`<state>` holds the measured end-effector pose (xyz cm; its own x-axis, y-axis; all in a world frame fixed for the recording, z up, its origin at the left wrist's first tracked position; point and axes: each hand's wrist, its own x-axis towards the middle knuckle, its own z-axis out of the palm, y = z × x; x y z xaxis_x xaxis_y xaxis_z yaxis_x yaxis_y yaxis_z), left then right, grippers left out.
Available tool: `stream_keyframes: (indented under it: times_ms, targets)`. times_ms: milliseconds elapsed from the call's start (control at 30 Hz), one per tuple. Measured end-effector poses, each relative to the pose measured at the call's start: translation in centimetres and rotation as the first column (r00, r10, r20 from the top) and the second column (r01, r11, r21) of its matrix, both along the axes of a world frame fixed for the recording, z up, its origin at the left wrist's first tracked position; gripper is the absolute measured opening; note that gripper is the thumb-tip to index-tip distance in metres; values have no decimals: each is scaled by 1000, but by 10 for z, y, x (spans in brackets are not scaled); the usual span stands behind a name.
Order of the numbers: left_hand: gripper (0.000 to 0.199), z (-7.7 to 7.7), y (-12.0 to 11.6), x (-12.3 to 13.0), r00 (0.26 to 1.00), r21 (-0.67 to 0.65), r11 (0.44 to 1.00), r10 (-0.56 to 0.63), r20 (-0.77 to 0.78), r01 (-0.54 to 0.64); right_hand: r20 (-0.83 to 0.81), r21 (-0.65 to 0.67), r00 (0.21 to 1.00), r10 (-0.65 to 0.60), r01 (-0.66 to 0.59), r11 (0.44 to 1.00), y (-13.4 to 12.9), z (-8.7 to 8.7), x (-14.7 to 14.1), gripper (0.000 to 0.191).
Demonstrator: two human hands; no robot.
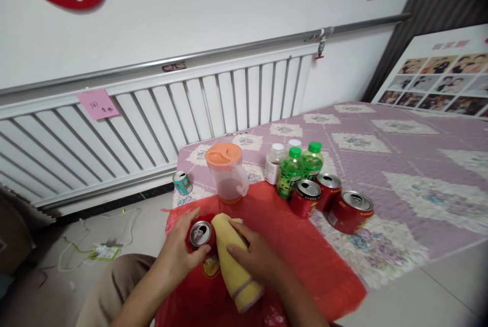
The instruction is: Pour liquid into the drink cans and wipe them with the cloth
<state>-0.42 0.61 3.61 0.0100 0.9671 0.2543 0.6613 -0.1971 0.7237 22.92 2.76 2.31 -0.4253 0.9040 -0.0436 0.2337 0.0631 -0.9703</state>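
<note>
My left hand [181, 248] curves around the left side of an opened red can [201, 235], its thumb near the can's front and its fingers apart. Folded yellow cloth [234, 261] lies against the can's right side, and my right hand [253, 253] grips it between thumb and fingers. Beneath them a red plastic sheet [305, 266] covers the table's near edge. Just behind the can is a clear pitcher [229, 179] with an orange lid.
Right of the pitcher stand green-capped bottles [292, 172], a white-capped bottle [273, 164] and red cans [349, 212]. A small teal can [182, 183] is at the left table edge. Behind the flowered tablecloth [362, 141] is a white radiator [190, 108].
</note>
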Motion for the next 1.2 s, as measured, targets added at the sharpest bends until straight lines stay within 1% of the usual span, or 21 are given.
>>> stream_keyframes:
  times_ms: [33,100,233,367,467,533,600,700,767,833,900,1033,1133,1200]
  targets:
    - [72,-2,1,1,1000,15,1000,23,-9,-23,-11,3,1000,-5,5,1000,0,2,0,68]
    - [68,-1,2,4,999,17,999,30,-32,-29,-33,13,999,-10,10,1000,-1,6,1,69]
    - [65,10,1,5,996,-42,997,-62,-56,60,-56,12,998,-6,7,1000,-4,13,4,67]
    - [71,21,-2,2,986,-128,978,-165,-8,162,-23,-23,1000,17,-17,1000,-2,8,4,67]
    - [73,27,-4,1,979,-187,961,-199,33,201,7,-6,999,38,-38,999,-1,2,3,68]
    - [72,28,-4,1,978,-200,957,-207,39,210,10,1,999,35,-35,999,-1,0,2,68]
    - [71,26,-4,2,983,-173,968,-183,9,182,4,3,1000,24,-24,1000,-2,2,2,68]
    - [71,18,-1,3,994,-83,994,-83,-71,77,-25,3,1000,9,-9,1000,-4,8,3,68]
    - [72,12,1,2,992,-42,999,-36,-118,31,-43,9,999,4,-3,1000,-4,12,4,69]
    - [68,9,2,1,986,-20,999,-44,-160,41,-45,14,999,7,-6,1000,-4,15,5,70]
    - [64,10,1,0,979,-18,996,-92,-180,91,-35,9,999,22,-22,1000,-4,15,5,70]
    - [71,21,-2,-2,968,-121,973,-213,-136,197,21,3,999,49,-49,999,-2,8,4,67]
    - [76,29,-5,-3,964,-205,951,-253,-78,233,68,12,997,43,-44,999,-2,5,3,66]
    - [78,32,-7,-3,961,-249,934,-274,-38,256,58,17,998,38,-40,999,-2,5,3,68]
